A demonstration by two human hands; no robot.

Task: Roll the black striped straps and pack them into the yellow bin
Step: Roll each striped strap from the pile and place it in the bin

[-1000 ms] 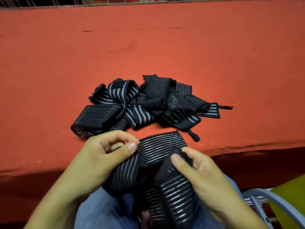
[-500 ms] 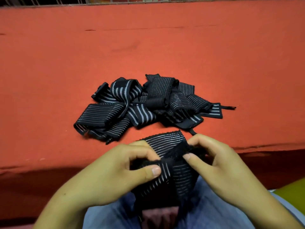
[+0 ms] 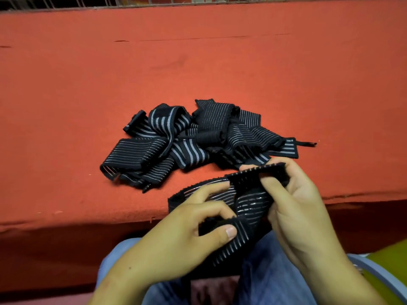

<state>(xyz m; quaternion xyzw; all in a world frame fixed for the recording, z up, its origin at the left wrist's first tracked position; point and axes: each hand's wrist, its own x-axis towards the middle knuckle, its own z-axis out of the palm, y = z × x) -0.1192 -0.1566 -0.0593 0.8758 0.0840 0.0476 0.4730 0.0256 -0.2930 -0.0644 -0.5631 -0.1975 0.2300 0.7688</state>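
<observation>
We pinch strap (image 3: pixel 246 208) w/ both hands, left (image 3: pixel 180 243), right (image 3: pixel 299 208), starting roll; pile (image 3: pixel 198 142) at 12 o'clock on tabletop (image 3: pixel 198 69).

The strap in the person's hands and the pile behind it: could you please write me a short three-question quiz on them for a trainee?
1. True or false: both hands grip the same strap.
2. Where does the pile of loose straps lie?
A. on the red table
B. in the yellow bin
C. on the person's lap
3. Fill in: the right hand pinches the strap's ____ end, while the left hand holds it lower down.

Key
1. True: left and right fingers both close on it.
2. A: the pile rests on the table, beyond the hands.
3. upper
</observation>
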